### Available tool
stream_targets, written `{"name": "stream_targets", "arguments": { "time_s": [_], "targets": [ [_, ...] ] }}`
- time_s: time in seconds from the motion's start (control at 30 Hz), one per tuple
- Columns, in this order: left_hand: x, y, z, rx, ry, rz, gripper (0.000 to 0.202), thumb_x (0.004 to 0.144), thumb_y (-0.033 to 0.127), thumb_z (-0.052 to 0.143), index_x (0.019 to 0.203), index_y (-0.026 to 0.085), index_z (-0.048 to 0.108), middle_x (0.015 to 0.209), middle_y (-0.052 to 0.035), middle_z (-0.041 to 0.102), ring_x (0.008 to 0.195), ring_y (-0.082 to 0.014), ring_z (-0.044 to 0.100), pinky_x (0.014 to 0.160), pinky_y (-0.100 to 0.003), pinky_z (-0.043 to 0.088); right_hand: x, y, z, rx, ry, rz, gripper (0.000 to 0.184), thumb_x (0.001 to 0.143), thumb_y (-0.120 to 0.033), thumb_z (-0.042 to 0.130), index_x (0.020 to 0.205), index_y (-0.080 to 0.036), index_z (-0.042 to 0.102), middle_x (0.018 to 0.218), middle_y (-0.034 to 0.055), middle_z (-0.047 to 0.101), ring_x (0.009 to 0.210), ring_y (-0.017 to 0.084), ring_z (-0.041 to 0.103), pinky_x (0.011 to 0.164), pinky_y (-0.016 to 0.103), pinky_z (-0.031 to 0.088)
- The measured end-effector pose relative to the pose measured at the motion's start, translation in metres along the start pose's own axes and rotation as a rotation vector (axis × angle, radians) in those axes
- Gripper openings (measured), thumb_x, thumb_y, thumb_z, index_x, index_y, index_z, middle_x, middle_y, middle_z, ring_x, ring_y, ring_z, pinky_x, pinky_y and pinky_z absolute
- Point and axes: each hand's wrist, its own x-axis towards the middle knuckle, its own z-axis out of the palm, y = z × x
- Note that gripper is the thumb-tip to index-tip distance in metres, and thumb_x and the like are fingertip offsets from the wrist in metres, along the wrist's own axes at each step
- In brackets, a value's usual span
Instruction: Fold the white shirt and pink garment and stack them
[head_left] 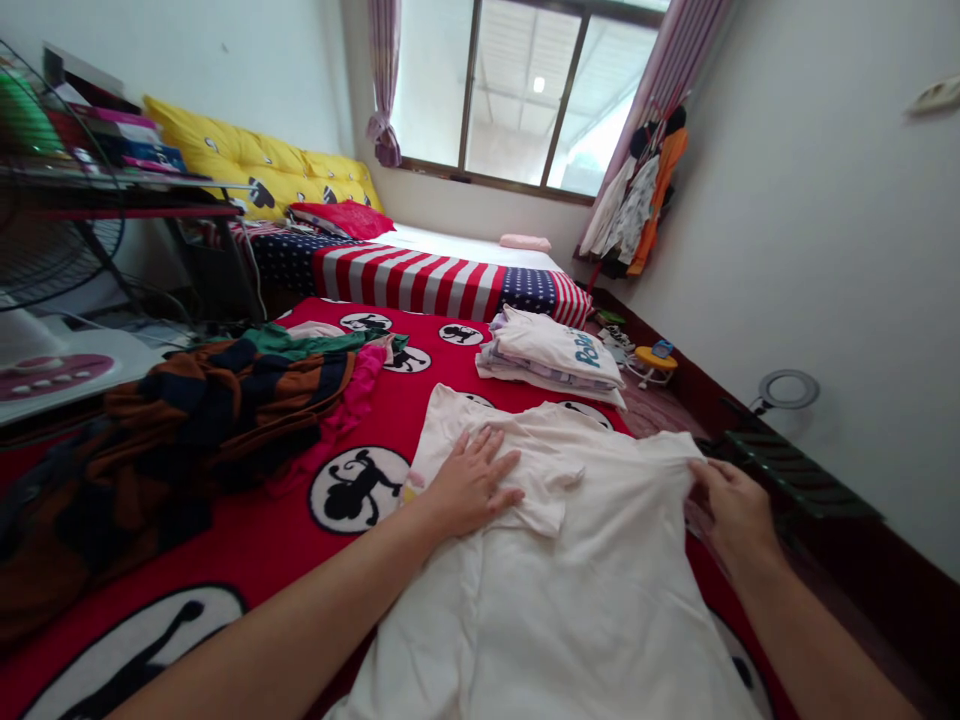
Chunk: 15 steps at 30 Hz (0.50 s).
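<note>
A pale cream T-shirt (pixel 585 560) lies spread flat on the red monkey-print blanket (pixel 247 540), directly under and between both hands. The left hand (pixel 472 485) rests palm-down on the shirt, fingers spread and flat — pressing on a folded-in sleeve rather than gripping anything. The right hand (pixel 731 505) has its grip pinched together on the shirt's far-right edge, near the shoulder, with cloth gathered under the fingertips.

The shirt looks thin, light and limp — it will slump and wrinkle wherever it is not supported, and it should slide easily over the blanket. The best places to take hold are probably seams and edges: shoulder, hem or side seam, pinched between thumb and fingers, with the other palm holding the body flat.

Beyond the left hand sits a stack of folded clothes (pixel 555 355); off to its left lies a heap of unfolded clothes (pixel 225 400) in brown, navy, green and pink.
</note>
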Motion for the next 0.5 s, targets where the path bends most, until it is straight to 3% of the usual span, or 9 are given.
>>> {"name": "stream_targets", "arguments": {
  "time_s": [0.1, 0.17, 0.27, 0.37, 0.5],
  "targets": [
    [0.000, -0.001, -0.006, -0.170, 0.043, 0.017, 0.050, 0.093, 0.047, 0.043, 0.135, 0.020, 0.049, 0.145, -0.0122, 0.043, 0.138, -0.0265, 0.031, 0.115, -0.047, 0.018, -0.034, -0.038, 0.023, 0.023, -0.113, -0.098, 0.029, 0.068, -0.045, 0.062, 0.084, -0.021, 0.059, 0.089, 0.0076, 0.069, 0.077, 0.022, 0.066, 0.065, 0.031, 0.053],
    [-0.001, -0.002, -0.011, -0.339, 0.096, -0.007, 0.048, 0.095, 0.045, 0.042, 0.135, 0.019, 0.048, 0.141, -0.0116, 0.048, 0.133, -0.0240, 0.039, 0.113, -0.041, 0.027, -0.065, -0.063, 0.031, -0.108, -0.414, -0.434, 0.023, 0.076, -0.041, 0.062, 0.086, -0.021, 0.063, 0.124, 0.0104, 0.061, 0.112, 0.025, 0.058, 0.089, 0.036, 0.049],
    [-0.002, -0.006, -0.018, -0.580, 0.182, -0.147, 0.050, 0.095, 0.045, 0.039, 0.137, 0.018, 0.045, 0.127, -0.0109, 0.060, 0.118, -0.0230, 0.055, 0.101, -0.036, 0.041, -0.101, -0.081, 0.022, -0.316, -0.611, -0.747, 0.019, 0.083, -0.035, 0.059, 0.098, -0.024, 0.063, 0.134, 0.0079, 0.054, 0.122, 0.023, 0.052, 0.102, 0.038, 0.041],
    [-0.001, -0.009, -0.019, -0.734, 0.226, -0.255, 0.053, 0.094, 0.046, 0.042, 0.138, 0.017, 0.042, 0.110, -0.0086, 0.068, 0.103, -0.0211, 0.063, 0.091, -0.033, 0.047, -0.112, -0.069, -0.008, -0.478, -0.630, -0.738, 0.018, 0.087, -0.037, 0.054, 0.099, -0.026, 0.063, 0.122, 0.0063, 0.062, 0.113, 0.021, 0.058, 0.096, 0.035, 0.045],
    [0.000, -0.009, -0.014, -0.742, 0.234, -0.250, 0.060, 0.082, 0.040, 0.063, 0.134, 0.015, 0.047, 0.107, -0.0092, 0.067, 0.099, -0.0206, 0.064, 0.089, -0.032, 0.049, -0.113, -0.034, -0.060, -0.791, -0.656, -0.504, 0.031, 0.078, -0.046, 0.061, 0.103, -0.027, 0.063, 0.114, 0.0054, 0.065, 0.099, 0.023, 0.064, 0.080, 0.031, 0.053]
  ]
}}
